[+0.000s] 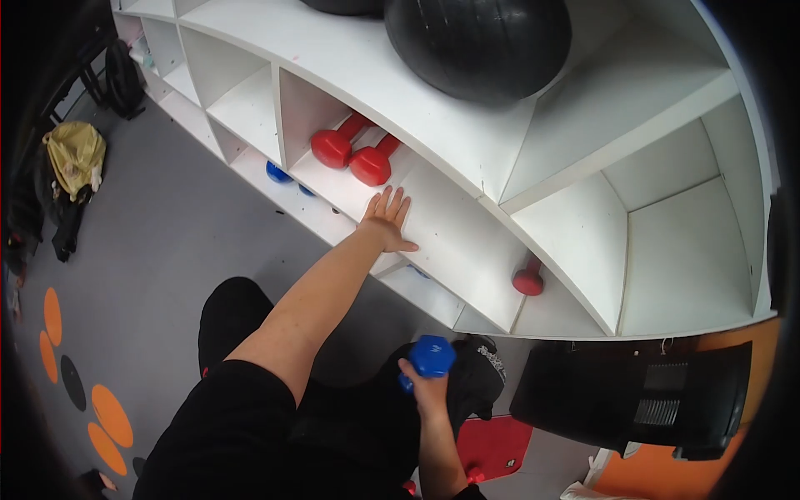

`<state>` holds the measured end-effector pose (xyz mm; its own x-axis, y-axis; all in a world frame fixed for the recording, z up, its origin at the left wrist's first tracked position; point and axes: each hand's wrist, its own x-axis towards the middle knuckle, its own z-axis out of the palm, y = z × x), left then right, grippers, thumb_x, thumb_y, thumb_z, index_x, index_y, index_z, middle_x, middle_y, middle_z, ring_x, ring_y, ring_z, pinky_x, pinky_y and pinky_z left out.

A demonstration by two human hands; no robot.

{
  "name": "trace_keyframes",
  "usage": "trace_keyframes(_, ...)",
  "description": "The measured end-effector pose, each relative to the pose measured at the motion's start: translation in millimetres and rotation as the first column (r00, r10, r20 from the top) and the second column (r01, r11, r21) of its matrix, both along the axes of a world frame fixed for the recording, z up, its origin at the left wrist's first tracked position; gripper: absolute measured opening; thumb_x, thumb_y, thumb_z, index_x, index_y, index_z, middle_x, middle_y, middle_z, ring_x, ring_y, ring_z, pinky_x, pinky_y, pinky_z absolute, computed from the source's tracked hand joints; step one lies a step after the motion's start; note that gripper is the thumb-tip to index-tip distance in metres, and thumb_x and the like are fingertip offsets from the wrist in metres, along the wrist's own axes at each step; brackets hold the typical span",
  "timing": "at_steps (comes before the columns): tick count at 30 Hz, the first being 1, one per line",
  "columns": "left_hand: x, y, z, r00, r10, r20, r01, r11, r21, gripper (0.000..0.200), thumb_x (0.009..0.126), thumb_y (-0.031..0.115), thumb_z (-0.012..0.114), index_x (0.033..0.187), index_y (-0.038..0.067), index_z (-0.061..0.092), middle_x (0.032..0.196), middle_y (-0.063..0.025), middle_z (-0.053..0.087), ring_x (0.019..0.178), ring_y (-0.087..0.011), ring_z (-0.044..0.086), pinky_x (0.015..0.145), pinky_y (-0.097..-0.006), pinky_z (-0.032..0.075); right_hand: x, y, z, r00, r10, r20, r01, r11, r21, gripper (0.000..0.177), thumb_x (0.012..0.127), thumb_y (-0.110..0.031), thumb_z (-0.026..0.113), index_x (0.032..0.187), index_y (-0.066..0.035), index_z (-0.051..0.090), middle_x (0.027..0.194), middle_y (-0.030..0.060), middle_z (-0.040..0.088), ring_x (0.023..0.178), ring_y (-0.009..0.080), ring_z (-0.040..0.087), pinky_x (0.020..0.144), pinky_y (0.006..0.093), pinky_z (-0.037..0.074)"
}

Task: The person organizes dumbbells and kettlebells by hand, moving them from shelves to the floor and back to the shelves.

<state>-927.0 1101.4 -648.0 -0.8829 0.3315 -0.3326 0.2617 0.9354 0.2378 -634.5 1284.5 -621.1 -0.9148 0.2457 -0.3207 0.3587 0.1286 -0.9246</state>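
My left hand [387,223] rests palm down on the white shelf board [454,242], fingers spread and thumb out to the right. Just beyond its fingertips lie two red dumbbells, the left one [332,148] and the right one [371,165], side by side in the cubby. Low in front of my body, my right hand [428,390] is wrapped around the handle of a blue dumbbell [432,357], one hexagonal head facing up. Farther right on the same board is another red dumbbell [527,280], partly hidden by the shelf above.
Blue dumbbells [277,172] show partly in the bottom row. A large black ball [479,42] sits on top of the white shelving. To the right are a black chair [633,392] and a red mat [494,446]. A yellowish bag [75,158] lies at far left.
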Motion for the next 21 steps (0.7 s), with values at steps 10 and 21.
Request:
trace_keyframes(10,185,-55,-46,0.933,0.315,-0.176,-0.136,0.758,0.638,0.051,0.092,0.03,0.063,0.135,0.005,0.052,0.145,-0.0224,0.044,0.136,-0.0351,0.043,0.114,-0.0541,0.025,11,-25,-18,0.983,0.147,0.107,-0.165,0.969,0.184,0.042,0.078,-0.023,0.082,0.114,-0.005,0.068,0.098,0.0106,0.075,0.092,0.0223,0.073,0.084,0.0347,0.054)
trace_keyframes(21,264,-25,13,0.813,-0.308,0.494,-0.569,-0.239,0.787,0.073,0.09,0.024,0.074,0.151,0.011,0.037,0.133,-0.0047,0.056,0.126,-0.0168,0.052,0.111,-0.0367,0.04,-30,-47,41,0.903,0.426,-0.054,-0.429,0.888,-0.164,0.043,0.097,-0.012,0.056,0.136,-0.002,0.04,0.13,0.0176,0.052,0.12,0.0223,0.052,0.104,0.0353,0.042)
